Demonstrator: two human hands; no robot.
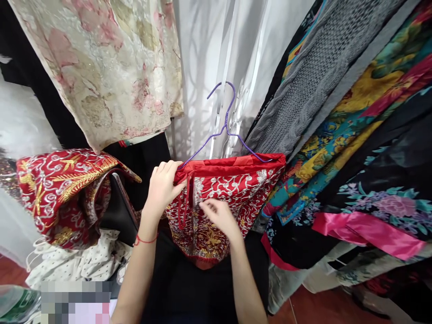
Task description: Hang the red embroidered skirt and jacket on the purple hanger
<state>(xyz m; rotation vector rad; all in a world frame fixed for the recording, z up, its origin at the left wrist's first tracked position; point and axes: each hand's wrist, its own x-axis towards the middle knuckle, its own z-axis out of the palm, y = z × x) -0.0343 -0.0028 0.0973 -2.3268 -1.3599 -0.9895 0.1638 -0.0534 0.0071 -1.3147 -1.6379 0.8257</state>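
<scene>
A red skirt (232, 189) with silver and gold embroidery spreads before me, its plain red waistband at the top. The shoulders of a purple wire hanger (225, 126) reach into the waistband. My left hand (164, 185) is closed on the skirt's upper left corner, thumb in front, by the hanger's left end. Thin red ties (184, 204) dangle beside that thumb. In front of the embroidery, near the skirt's side slit, is my right hand (221, 217), fingers loosely bent and a little apart, with nothing visible in them.
A cream floral cloth (131, 81) hangs at upper left. Below it, a red embroidered garment (64, 193) drapes over something black, above a dotted white cloth (81, 261). A grey knit (313, 76) and colourful floral clothes (324, 162) hang at right. A white curtain (199, 54) hangs behind.
</scene>
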